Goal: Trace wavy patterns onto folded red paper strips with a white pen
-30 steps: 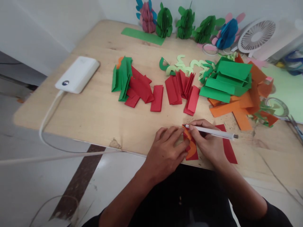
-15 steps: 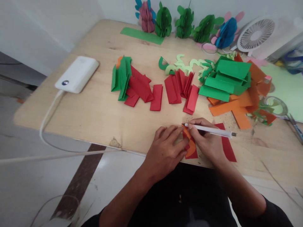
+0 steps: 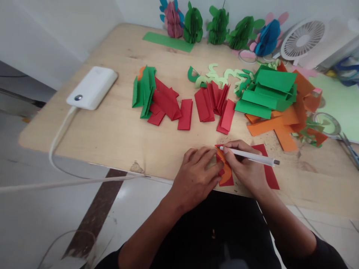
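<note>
A white pen (image 3: 249, 155) is pinched in my right hand (image 3: 248, 168), its dark tip on the upper end of an orange curved paper cutout (image 3: 226, 175). That cutout lies on a red paper piece (image 3: 228, 182) at the table's front edge. My left hand (image 3: 198, 173) rests flat with fingers spread, its fingertips pressing the cutout and red paper from the left. Part of the cutout is hidden under those fingers. Another red paper sheet (image 3: 271, 172) lies partly beneath my right hand.
Folded red papers (image 3: 185, 114) and green papers (image 3: 144, 91) lie beyond my hands. At right are stacked green papers (image 3: 276, 80), orange strips (image 3: 283, 129), a tape roll (image 3: 327, 124) and scissors (image 3: 349, 147). A white power bank (image 3: 92, 87), paper figures (image 3: 193, 25) and a fan (image 3: 304, 39) stand farther out.
The pen tip has shifted very slightly right along the cutout's upper end. My left hand keeps its place, and the view has moved a little.
</note>
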The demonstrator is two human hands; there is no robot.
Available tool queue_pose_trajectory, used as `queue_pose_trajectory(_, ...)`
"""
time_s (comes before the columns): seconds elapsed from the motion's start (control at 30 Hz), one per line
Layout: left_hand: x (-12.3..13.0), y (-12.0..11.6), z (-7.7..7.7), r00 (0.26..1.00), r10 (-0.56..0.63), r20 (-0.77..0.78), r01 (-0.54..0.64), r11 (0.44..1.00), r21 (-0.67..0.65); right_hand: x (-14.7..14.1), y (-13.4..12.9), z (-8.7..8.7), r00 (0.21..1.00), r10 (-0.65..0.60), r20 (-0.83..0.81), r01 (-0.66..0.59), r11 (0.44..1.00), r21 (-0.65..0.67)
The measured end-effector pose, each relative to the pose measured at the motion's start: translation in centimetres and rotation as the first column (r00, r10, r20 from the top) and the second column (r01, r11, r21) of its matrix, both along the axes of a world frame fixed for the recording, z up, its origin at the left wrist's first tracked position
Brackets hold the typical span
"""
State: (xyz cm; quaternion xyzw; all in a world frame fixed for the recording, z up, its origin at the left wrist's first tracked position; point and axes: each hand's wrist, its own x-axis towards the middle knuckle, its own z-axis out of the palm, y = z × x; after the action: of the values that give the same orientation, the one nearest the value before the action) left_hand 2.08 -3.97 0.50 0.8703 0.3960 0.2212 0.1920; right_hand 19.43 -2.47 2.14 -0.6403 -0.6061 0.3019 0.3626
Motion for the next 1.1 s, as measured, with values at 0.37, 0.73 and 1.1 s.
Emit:
queue_pose_trajectory(0.37,0.0,0.0,-0.1,1.000,0.002,0.011,-0.003,1.000,0.016,0.6,-1.3,0.0,0.997,-0.011,0.073,0.008,0.999,0.041)
queue_pose_trajectory(0.73,0.0,0.0,-0.3,1.000,0.000,0.002,0.000,1.000,0.018,0.9,-2.7,0.4,0.994,-0.062,0.089,0.056,0.996,0.067)
queue_pose_trajectory(1.1,0.1,0.0,-0.6,1.000,-0.012,-0.018,0.012,1.000,0.028,1.0,-3.6,0.5,0.989,-0.104,0.110,0.097,0.993,0.068)
